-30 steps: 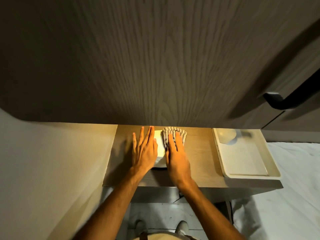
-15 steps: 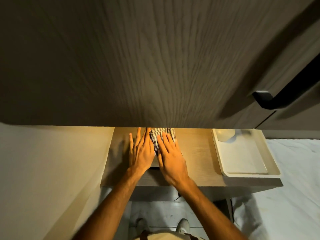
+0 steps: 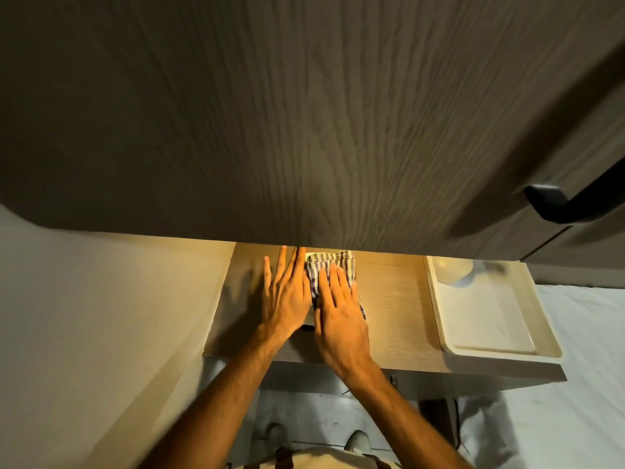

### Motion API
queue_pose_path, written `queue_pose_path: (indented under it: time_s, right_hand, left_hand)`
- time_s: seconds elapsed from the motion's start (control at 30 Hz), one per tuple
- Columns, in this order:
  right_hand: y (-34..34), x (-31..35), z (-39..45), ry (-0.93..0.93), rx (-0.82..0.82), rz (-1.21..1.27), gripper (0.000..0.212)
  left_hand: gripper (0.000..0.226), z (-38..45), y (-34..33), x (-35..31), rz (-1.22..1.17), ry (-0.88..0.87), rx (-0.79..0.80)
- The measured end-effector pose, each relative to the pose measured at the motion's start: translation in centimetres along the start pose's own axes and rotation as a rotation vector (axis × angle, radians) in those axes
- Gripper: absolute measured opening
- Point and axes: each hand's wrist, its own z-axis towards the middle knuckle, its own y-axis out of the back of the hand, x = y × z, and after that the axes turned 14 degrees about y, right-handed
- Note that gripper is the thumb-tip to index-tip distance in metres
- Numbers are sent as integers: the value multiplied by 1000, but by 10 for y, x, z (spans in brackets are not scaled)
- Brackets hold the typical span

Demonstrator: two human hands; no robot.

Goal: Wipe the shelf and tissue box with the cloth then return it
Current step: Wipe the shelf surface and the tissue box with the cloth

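Striped cloth (image 3: 333, 269) lies under one flat right hand (image 3: 340, 309); one left hand (image 3: 287, 296) flat beside it.

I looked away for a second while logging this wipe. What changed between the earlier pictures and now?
The right hand slid the striped cloth left across the tissue box, then part way back right. The left hand stayed flat beside it; nothing was let go. The tray and shelf are unchanged.
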Motion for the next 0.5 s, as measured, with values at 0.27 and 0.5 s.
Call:
queue_pose_path:
  time_s: [0.27,0.5]
  right_hand:
    - [25,-30,49,74,4,30,53]
    - [-1,1,-5,22,31,-46,64]
  left_hand:
    - [61,-3,4,-3,-89,34,-55]
    - [71,-2,0,-1,-70,31,4]
